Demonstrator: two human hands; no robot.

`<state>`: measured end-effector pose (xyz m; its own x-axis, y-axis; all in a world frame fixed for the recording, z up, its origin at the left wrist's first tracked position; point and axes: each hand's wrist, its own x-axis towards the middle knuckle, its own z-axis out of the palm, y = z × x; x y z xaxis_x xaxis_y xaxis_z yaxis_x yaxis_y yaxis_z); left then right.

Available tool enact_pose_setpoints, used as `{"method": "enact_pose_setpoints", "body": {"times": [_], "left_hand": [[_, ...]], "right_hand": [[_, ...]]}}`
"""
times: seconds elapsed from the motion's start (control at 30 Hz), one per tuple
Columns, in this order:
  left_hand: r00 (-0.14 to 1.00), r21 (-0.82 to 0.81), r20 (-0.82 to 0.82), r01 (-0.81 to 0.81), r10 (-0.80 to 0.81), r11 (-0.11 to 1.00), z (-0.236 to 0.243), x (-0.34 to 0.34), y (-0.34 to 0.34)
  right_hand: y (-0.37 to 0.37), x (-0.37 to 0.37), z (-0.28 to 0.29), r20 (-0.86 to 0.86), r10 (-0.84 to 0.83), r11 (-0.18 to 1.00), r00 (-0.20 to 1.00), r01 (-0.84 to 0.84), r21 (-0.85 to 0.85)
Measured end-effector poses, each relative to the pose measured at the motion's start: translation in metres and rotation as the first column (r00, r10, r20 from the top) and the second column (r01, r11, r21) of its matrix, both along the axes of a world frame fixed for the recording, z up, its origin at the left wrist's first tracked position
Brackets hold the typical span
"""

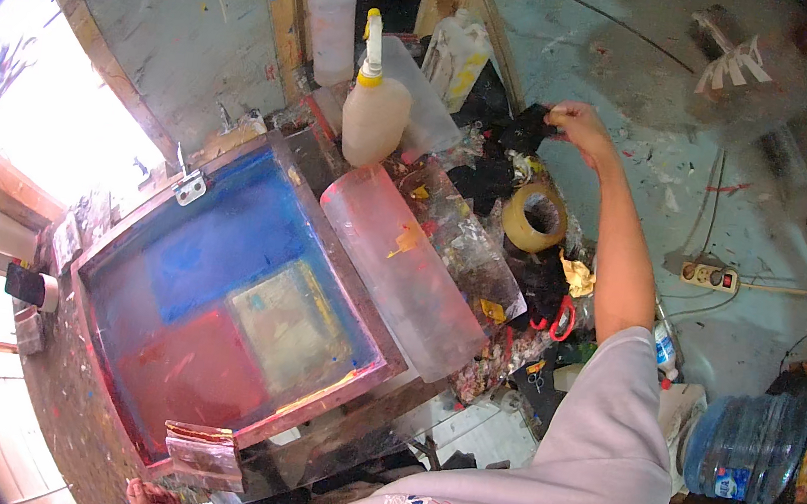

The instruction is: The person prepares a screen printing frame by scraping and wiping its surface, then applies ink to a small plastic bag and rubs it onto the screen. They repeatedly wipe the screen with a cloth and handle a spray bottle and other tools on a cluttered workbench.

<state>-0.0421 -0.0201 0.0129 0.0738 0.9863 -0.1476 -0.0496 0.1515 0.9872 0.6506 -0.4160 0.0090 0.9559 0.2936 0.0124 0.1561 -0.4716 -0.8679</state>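
My right hand [580, 128] reaches up to the back right of the cluttered bench, fingers closed on dark cloth [524, 131], with a roll of packing tape [536, 218] nearer me. My left hand [153, 501] is low at the bottom edge, partly out of view, its fingers bent; what they hold, if anything, is unclear. Just above it, a squeegee-like tool [205, 454] rests on the edge of a screen-printing frame [379, 370] with blue, red and pale yellow inked areas.
A spray bottle [375, 118], pink jug [332, 32], translucent pink sheet [401, 272] and red-handled scissors [561, 322] crowd the bench. Right are a power strip [708, 276] and large water bottle [744, 450]. A bright opening [53, 68] is at left.
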Motion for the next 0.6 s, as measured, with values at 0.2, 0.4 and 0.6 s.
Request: {"method": "enact_pose_setpoints", "body": {"times": [0.2,0.4,0.6], "left_hand": [[0.982,0.035,0.004,0.19,-0.19,0.981,-0.069,-0.045,0.11],[0.982,0.177,-0.053,0.189,-0.182,0.966,0.037,0.073,0.01],[0.95,0.203,-0.22,0.266,-0.221,0.942,0.014,0.057,0.022]], "right_hand": [[-0.006,0.005,0.045,-0.017,0.031,0.947,0.999,-0.024,0.319],[0.008,-0.01,0.04,0.021,0.001,0.987,1.0,-0.005,0.161],[0.026,-0.004,0.053,0.125,-0.138,0.927,0.982,0.084,0.365]]}}
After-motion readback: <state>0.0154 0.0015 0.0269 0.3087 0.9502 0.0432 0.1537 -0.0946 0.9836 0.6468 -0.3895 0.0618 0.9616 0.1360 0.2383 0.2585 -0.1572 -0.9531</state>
